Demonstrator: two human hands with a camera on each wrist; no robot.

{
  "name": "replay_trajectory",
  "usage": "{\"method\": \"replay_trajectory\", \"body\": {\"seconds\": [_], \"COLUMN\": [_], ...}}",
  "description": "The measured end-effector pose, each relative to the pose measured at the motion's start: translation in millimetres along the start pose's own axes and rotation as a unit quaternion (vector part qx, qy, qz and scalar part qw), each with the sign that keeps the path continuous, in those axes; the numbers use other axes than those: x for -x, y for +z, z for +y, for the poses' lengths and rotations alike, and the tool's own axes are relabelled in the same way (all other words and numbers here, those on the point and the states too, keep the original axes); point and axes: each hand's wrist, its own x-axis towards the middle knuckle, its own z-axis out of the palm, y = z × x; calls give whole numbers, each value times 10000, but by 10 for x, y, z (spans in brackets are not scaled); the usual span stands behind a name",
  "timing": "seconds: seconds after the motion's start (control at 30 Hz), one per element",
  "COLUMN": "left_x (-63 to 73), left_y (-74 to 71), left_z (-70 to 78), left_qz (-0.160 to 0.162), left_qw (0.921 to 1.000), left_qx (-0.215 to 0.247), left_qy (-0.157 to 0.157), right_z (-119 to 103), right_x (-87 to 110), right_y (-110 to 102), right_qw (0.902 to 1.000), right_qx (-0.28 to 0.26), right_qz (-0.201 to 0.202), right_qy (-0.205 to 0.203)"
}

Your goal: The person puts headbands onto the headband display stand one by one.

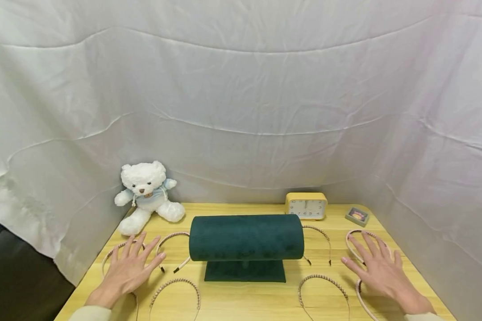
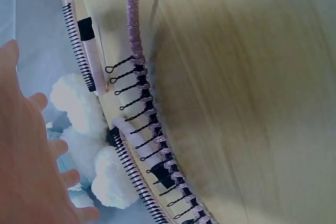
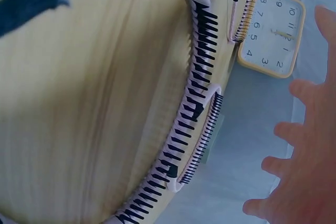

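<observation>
My left hand [image 1: 126,269] is spread palm down at the left side of the table, overlapping a thin headband [image 1: 104,264] in the head view. On the right side my right hand [image 1: 379,269] has its fingers fanned out over a pink headband [image 1: 347,242]. Neither hand holds anything. In the left wrist view a pink headband with black twisted loops [image 2: 135,30] curves beside the hand. The right wrist view shows a pink headband with black teeth [image 3: 181,124]. Between the hands stands a dark green velvet roll stand [image 1: 247,238].
More headbands lie around the stand, including a front left one [image 1: 176,280] and a front right one [image 1: 323,276]. At the back are a white teddy bear [image 1: 144,203], a yellow clock [image 1: 306,208] and a small grey box [image 1: 358,216]. Pale curtains [image 1: 241,98] enclose the wooden table [image 1: 245,298].
</observation>
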Motion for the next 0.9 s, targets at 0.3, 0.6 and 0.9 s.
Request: {"method": "replay_trajectory", "body": {"seconds": [0.3,0.6,0.9], "left_x": [15,-31,-110], "left_y": [-6,-53,-169], "left_z": [-9,35,147], "left_qz": [48,190,353], "left_qw": [10000,9996,9976], "left_qx": [6,74,415], "left_qy": [21,172,439], "right_z": [-1,14,-9], "right_x": [-5,-36,-70], "right_y": [-41,-27,-28], "right_qw": [10000,9988,9920], "right_qx": [-25,62,-592], "right_qz": [61,385,804], "right_qy": [9,-300,-779]}}
